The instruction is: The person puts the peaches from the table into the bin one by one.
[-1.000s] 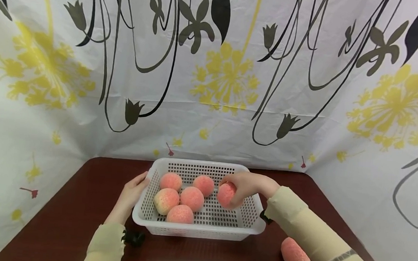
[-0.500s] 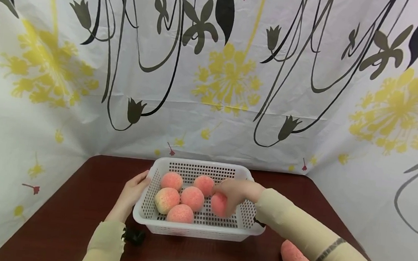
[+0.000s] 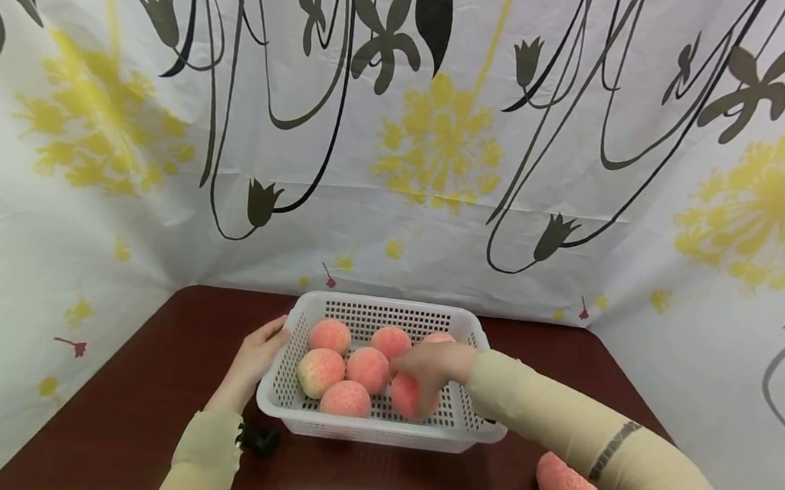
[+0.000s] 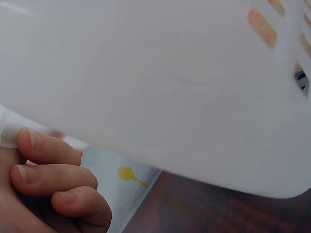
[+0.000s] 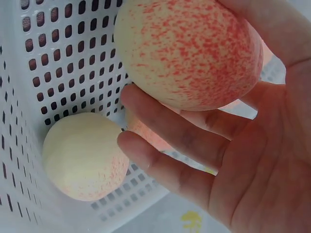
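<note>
A white perforated plastic basket (image 3: 378, 431) holds several pink-and-yellow peaches, including a yellowish one (image 3: 321, 373) at its left. My right hand (image 3: 435, 364) is over the basket's right half and grips a peach (image 3: 405, 397) low inside it. The right wrist view has that peach (image 5: 194, 53) between thumb and fingers, with a paler peach (image 5: 87, 156) beyond the fingertips against the basket wall. At the left end, my left hand (image 3: 258, 354) holds the basket rim. Its curled fingers (image 4: 58, 177) lie under the rim in the left wrist view. Part of another peach (image 3: 439, 338) shows behind my right hand.
One peach (image 3: 566, 487) lies on the dark red-brown table (image 3: 346, 480), right of the basket and beside my right forearm. A floral-printed white sheet (image 3: 339, 218) hangs at the back and both sides.
My right hand has moved left and toward the near side of the basket with its peach, going lower. A peach behind it has come into sight. My left hand stays on the rim.
</note>
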Action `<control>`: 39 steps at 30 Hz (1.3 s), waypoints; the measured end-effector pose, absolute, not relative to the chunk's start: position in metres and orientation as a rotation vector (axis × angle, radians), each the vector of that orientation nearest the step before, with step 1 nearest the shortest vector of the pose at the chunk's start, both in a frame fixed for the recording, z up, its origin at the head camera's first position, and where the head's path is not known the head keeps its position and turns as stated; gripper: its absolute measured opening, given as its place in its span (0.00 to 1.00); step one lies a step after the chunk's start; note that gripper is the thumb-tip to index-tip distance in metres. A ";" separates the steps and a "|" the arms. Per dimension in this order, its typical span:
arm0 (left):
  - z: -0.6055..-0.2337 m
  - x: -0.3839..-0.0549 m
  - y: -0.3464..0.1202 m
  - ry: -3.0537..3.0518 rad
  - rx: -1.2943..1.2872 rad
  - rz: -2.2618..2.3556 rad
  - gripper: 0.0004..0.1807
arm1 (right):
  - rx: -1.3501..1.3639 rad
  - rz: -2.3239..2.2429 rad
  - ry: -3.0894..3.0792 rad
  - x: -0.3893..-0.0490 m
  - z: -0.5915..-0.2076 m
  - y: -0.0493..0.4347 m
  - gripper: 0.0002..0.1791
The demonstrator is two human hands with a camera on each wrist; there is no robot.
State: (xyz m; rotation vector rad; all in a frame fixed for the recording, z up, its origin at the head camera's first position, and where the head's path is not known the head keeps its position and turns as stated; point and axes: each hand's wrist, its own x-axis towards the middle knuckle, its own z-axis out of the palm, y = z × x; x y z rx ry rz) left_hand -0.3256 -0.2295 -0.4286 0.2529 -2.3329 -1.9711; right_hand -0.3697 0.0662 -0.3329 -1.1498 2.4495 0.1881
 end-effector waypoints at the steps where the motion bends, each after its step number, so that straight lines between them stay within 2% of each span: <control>1: -0.428 -0.325 -0.230 -2.335 0.258 -1.964 0.32 | -1.169 0.205 2.437 -0.370 -0.333 0.064 0.37; 13: -0.425 -0.325 -0.231 -2.339 0.258 -1.963 0.31 | -1.288 0.397 2.353 -0.366 -0.344 0.048 0.35; 25: -0.426 -0.329 -0.230 -2.336 0.271 -1.970 0.31 | -1.211 0.198 2.278 -0.369 -0.348 0.051 0.33; 34: -0.426 -0.330 -0.229 -2.324 0.263 -1.981 0.31 | -1.130 0.079 2.311 -0.366 -0.336 0.059 0.36; 39: -0.427 -0.329 -0.231 -2.332 0.262 -1.972 0.32 | -1.109 0.031 2.358 -0.364 -0.325 0.067 0.33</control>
